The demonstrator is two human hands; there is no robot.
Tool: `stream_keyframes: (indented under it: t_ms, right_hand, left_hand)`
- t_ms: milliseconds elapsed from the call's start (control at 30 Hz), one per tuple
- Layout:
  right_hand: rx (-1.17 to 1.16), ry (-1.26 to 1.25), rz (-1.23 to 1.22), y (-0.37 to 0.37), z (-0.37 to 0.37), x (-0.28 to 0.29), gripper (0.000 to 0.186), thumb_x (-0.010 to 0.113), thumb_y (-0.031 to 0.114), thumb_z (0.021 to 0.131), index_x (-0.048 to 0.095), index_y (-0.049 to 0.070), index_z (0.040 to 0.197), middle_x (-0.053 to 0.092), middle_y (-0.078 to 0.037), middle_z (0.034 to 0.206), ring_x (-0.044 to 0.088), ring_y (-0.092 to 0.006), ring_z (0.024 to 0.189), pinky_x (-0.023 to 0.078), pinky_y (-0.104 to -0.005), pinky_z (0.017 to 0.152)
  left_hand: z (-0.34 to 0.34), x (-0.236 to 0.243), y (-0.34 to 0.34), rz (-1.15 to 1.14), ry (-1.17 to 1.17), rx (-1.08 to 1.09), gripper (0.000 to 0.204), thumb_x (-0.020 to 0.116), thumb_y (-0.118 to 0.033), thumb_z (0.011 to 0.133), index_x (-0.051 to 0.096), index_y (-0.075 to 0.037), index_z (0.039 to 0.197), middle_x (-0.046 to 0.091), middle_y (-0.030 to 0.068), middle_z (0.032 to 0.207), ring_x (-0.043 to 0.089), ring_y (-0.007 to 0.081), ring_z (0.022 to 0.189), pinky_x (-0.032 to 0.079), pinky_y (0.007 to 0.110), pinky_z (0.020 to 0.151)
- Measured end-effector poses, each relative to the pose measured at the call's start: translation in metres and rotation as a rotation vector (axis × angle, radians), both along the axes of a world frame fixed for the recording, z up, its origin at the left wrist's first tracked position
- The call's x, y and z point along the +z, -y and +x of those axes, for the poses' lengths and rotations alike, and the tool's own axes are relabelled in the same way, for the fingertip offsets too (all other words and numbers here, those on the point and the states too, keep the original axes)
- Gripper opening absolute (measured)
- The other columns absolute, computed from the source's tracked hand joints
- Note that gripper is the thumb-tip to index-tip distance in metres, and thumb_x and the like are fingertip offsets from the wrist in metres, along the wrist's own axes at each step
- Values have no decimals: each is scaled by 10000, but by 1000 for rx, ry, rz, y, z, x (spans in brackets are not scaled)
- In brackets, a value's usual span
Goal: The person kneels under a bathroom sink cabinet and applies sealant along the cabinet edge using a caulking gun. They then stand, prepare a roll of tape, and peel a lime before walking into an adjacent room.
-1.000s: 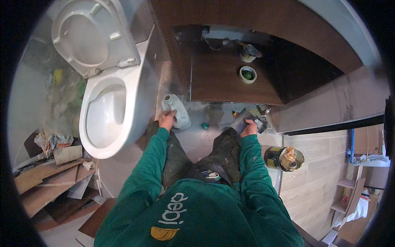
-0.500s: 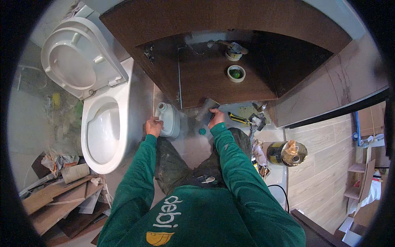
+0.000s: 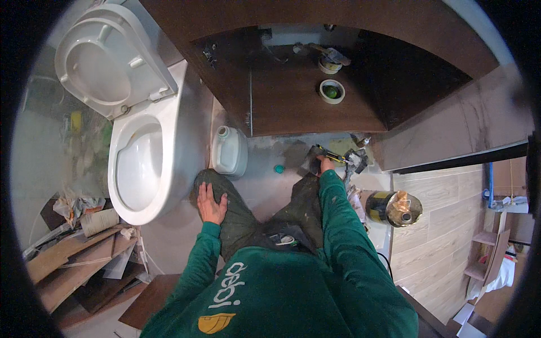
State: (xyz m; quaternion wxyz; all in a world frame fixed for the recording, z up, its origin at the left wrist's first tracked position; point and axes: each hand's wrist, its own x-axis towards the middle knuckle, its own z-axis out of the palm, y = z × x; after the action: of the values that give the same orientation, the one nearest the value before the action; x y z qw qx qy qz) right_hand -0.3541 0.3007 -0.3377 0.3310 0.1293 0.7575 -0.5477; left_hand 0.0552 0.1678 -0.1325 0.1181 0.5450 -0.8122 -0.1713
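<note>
My left hand [image 3: 211, 204] lies flat on my left thigh, fingers spread, with nothing in it. Just beyond that knee stands a white plastic canister [image 3: 235, 160] with an uncapped neck. A teal screw cap [image 3: 279, 169] sits on the floor between my knees. At my right knee, my right hand [image 3: 326, 164] is closed on a dark grey flat piece [image 3: 309, 161], whose exact kind I cannot make out. Right beside those fingers lies a yellow and black utility knife [image 3: 333, 156], next to a smeared grey tool [image 3: 356, 161].
A toilet [image 3: 138, 169] with raised lid stands left. Ahead is an open brown cabinet [image 3: 298, 115] holding a tape roll [image 3: 332, 92] and a small tub with a brush. A round can [image 3: 389, 208] stands right; scrap boards [image 3: 84, 259] lie lower left.
My left hand has left the canister and come back onto my thigh. The right hand has moved right with the dark piece, over to the utility knife.
</note>
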Motion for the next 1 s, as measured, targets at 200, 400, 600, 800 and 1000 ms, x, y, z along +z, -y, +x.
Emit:
stream_keyframes:
  t_ms: [200, 400, 600, 800, 1000]
  right_hand:
    - [596, -715, 549, 37, 88, 81, 562, 643, 332, 759, 567, 28, 1226, 546, -279, 1263, 575, -371, 1125, 447, -484, 965]
    - [1547, -466, 649, 78, 134, 60, 668, 622, 296, 795, 424, 84, 1397, 373, -261, 1435, 542, -370, 1182, 511, -473, 900]
    - [1431, -648, 461, 68, 143, 18, 563, 607, 214, 824, 468, 91, 1356, 541, -231, 1277, 556, -374, 1135, 508, -463, 901]
    - [1121, -468, -270, 73, 166, 122, 540, 740, 232, 733, 536, 64, 1204, 661, -142, 1028, 642, -304, 939, 525, -426, 844]
    - [858, -477, -427, 29, 157, 199, 567, 761, 244, 724, 507, 81, 1204, 673, -142, 966, 657, -265, 786, 542, -366, 741]
  left_hand:
    - [10, 5, -9, -19, -73, 18, 628, 690, -291, 775, 517, 30, 1285, 391, 214, 1438, 350, 396, 1330, 279, 474, 1100]
    - [29, 6, -27, -81, -165, -17, 608, 682, -255, 787, 497, 32, 1290, 403, 220, 1422, 369, 408, 1313, 293, 483, 1088]
    - [40, 13, -43, -83, -177, 2, 576, 670, -214, 814, 486, 45, 1294, 381, 236, 1439, 376, 407, 1305, 301, 479, 1081]
    - [-25, 28, -35, 286, -455, 14, 450, 634, -180, 895, 526, 53, 1265, 585, 155, 1209, 567, 314, 1102, 446, 405, 959]
    - [-106, 29, -11, 1285, -836, 166, 431, 552, -241, 973, 476, -11, 1329, 625, 112, 1116, 628, 198, 1017, 537, 342, 858]
